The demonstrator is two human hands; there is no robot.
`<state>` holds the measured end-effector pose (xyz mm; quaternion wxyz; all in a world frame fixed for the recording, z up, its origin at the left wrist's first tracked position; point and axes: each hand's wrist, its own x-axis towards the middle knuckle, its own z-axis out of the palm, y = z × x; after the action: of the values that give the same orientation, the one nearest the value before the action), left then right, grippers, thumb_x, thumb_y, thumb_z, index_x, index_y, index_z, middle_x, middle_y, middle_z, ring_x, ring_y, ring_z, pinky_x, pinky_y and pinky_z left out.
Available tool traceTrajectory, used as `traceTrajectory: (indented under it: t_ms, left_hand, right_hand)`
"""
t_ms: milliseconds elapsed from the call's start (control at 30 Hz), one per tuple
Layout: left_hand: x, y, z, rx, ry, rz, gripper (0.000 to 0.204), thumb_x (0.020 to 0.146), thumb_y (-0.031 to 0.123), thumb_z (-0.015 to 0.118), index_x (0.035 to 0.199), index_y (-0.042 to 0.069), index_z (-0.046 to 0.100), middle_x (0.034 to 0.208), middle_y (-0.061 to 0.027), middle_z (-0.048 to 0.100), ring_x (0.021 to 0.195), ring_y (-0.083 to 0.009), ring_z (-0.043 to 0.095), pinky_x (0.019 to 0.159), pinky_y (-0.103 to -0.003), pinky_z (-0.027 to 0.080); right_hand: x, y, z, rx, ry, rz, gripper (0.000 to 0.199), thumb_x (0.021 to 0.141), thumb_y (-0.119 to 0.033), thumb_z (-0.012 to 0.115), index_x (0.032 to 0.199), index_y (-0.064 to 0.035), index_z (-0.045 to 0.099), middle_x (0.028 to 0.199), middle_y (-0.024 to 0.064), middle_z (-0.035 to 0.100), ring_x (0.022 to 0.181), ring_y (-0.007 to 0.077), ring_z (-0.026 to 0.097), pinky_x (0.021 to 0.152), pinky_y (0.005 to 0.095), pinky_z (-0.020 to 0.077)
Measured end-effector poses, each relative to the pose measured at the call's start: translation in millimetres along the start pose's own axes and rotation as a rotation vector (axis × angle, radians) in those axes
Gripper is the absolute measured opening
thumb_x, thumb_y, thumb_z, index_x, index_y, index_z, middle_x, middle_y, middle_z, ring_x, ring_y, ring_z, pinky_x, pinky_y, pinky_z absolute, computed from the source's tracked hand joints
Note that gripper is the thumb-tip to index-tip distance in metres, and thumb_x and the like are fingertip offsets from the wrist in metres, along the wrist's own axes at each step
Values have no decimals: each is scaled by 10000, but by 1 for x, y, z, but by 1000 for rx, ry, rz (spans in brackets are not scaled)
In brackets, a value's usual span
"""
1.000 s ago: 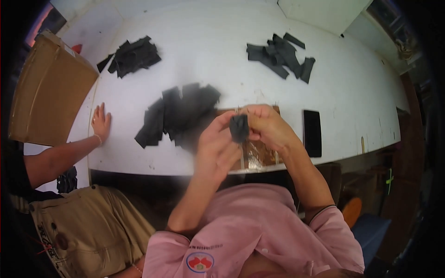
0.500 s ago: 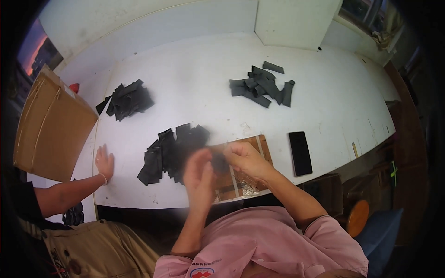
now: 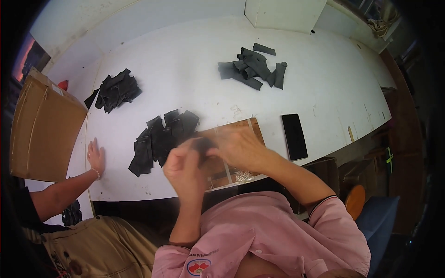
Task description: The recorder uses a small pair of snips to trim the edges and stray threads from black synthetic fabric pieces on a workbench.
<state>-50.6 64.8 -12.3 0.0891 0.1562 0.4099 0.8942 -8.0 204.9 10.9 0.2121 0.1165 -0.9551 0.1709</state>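
Over the left part of a brown wooden board (image 3: 252,127), a small black fabric piece (image 3: 204,145) is held between my two hands. My left hand (image 3: 184,167) is closed, its fingers gripping the piece from the left. From the other side, my right hand (image 3: 238,147) pinches it, though motion blurs those fingers. Just left of the board, a pile of flat black fabric pieces (image 3: 160,139) lies overlapping on the white table (image 3: 181,83). Part of the fabric piece is hidden by my fingers.
Dark grey rolled strips (image 3: 252,68) lie at the far side, and another black pile (image 3: 117,90) lies far left. A black phone (image 3: 294,136) is right of the board. A co-worker's hand (image 3: 96,157) rests on the table beside a cardboard box (image 3: 48,129).
The whole view has shifted, so the table things sit higher and slightly left. My hands have drawn closer together around the black fabric piece. The co-worker's hand stays on the table.
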Motion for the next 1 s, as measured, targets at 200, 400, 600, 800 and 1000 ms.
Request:
traceTrajectory:
  t_ms: [200,400,600,800,1000]
  left_hand:
    - [21,0,7,242,-324,-116,176,740,-23,532,915,-39,547,931,-154,566,841,-173,542,689,-249,459]
    - [23,2,16,589,-431,-291,134,671,12,612,801,-8,588,817,-66,592,760,-108,547,676,-224,423]
    - [14,6,19,573,-350,-3,197,758,27,584,935,-43,534,877,-101,591,804,-133,554,733,-237,436]
    - [12,11,11,335,-232,-17,206,791,82,569,956,-34,526,857,-118,602,804,-163,570,764,-265,437]
    - [25,56,28,342,-79,542,503,706,19,572,1159,-58,366,1120,-186,467,1014,-245,487,829,-320,410]
  right_hand:
    - [-3,1,4,184,84,81,262,751,-275,570,690,-21,555,640,88,545,572,226,526,501,330,418]
    - [-26,10,35,379,146,158,286,769,-285,548,756,1,556,696,131,562,656,294,557,533,358,433]
    - [-19,11,21,395,7,200,365,773,-360,528,833,-1,561,694,145,557,673,315,552,594,400,426]
    - [0,-12,-68,296,-250,216,463,679,-364,643,920,20,549,793,163,555,766,272,552,683,322,430]
    - [10,-34,-157,117,542,117,987,528,-627,650,1122,120,399,1072,241,443,924,269,487,777,338,400]
